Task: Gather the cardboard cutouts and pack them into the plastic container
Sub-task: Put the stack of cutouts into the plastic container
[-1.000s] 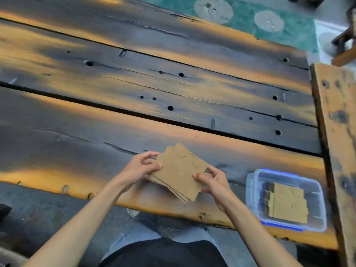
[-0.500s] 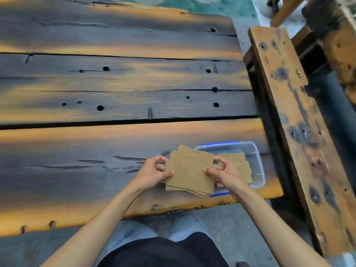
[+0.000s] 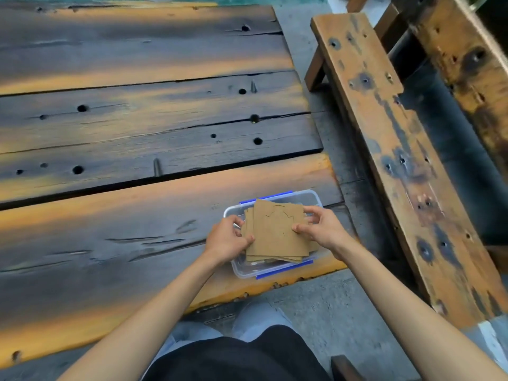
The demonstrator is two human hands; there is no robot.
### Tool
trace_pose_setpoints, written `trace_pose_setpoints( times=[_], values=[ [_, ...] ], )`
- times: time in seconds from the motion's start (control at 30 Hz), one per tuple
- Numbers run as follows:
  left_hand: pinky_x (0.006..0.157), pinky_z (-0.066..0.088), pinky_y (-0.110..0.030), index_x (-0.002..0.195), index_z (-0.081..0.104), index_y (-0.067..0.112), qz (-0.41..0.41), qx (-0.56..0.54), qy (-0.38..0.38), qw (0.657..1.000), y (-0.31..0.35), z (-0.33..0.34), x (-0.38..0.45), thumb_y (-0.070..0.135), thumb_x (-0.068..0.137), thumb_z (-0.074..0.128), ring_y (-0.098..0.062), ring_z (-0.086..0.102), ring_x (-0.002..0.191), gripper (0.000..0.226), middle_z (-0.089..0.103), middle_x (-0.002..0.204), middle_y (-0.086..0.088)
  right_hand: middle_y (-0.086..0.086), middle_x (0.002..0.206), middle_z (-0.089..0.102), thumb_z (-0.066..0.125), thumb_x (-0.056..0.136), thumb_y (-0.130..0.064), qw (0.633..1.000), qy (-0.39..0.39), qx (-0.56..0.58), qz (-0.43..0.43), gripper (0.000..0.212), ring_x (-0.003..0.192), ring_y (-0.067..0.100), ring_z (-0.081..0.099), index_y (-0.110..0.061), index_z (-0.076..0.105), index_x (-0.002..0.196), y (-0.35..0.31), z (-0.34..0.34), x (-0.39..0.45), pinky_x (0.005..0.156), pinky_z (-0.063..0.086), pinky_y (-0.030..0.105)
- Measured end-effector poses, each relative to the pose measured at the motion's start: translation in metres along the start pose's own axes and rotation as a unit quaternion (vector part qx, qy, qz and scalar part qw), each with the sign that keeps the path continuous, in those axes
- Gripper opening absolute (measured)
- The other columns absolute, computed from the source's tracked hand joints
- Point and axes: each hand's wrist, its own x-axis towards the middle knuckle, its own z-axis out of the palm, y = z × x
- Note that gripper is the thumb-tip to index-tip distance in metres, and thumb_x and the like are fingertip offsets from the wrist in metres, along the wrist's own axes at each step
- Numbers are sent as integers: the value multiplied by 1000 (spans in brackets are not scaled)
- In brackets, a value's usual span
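The left hand and the right hand both pinch the stack of cardboard cutouts by its opposite side edges. The stack hangs directly over the open plastic container, slightly turned against its walls. The container stands at the counter's near right corner.

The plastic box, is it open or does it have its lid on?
Open. The plastic box has no lid on; both hands hold the cardboard stack over its open top.
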Motion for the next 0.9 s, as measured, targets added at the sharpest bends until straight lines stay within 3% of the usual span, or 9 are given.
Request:
trace_pose_setpoints(
  times=[0.07, 0.17, 0.23, 0.47, 0.6, 0.77, 0.9],
  values=[
    [64, 53, -31, 105, 57, 20, 0, 30, 3, 1000, 9, 9, 4, 27, 87, 79, -14, 70, 78, 29, 70, 82, 4, -5, 95, 74, 81, 86, -12, 1000, 3, -23, 1, 51, 89, 7, 68, -20, 62, 133, 0, -10, 7, 74, 54, 25],
    [79, 58, -43, 107, 57, 13, -9, 51, 6, 999, 15, 22, 8, 26, 87, 77, -27, 73, 89, 31, 76, 93, -9, -3, 102, 72, 82, 86, -15, 998, 14, -63, -12, 54, 94, 13, 68, -20, 61, 135, 0, -18, 16, 74, 53, 27],
    [80, 56, -44, 100, 55, 13, -14, 51, 6, 999, 17, 30, 12, 23, 87, 77, -31, 71, 87, 28, 74, 90, -12, -1, 108, 71, 82, 85, -17, 994, 29, -100, -21, 54, 100, 18, 67, -22, 62, 135, 0, -21, 21, 84, 52, 31],
    [57, 38, -29, 83, 47, 22, -33, 88, 14, 995, 10, 58, 23, 22, 87, 74, -21, 58, 82, 28, 54, 77, 6, 7, 129, 67, 76, 90, -26, 963, 31, -268, -13, 54, 126, 31, 57, -22, 55, 140, 8, -14, 34, 107, 47, 47],
    [53, 37, -25, 77, 44, 26, -34, 97, 15, 995, 6, 65, 28, 18, 84, 75, -13, 54, 70, 33, 54, 75, 6, 12, 130, 66, 69, 94, -27, 935, 28, -353, -27, 51, 127, 36, 56, -15, 50, 140, 8, -8, 38, 103, 44, 47],
    [71, 56, -33, 80, 48, 28, -41, 103, 5, 994, 8, 65, 31, 19, 84, 77, -19, 65, 86, 30, 63, 84, 5, 16, 124, 68, 65, 95, -28, 917, 46, -395, -38, 46, 120, 41, 60, -10, 51, 135, 8, -2, 38, 94, 50, 47],
    [77, 58, -35, 83, 54, 26, -44, 117, -4, 992, 12, 62, 30, 24, 83, 75, -21, 66, 88, 21, 66, 87, 5, 17, 119, 68, 65, 95, -28, 894, 68, -439, -64, 40, 113, 44, 63, -6, 53, 125, 6, -1, 35, 88, 53, 47]
  ],
)
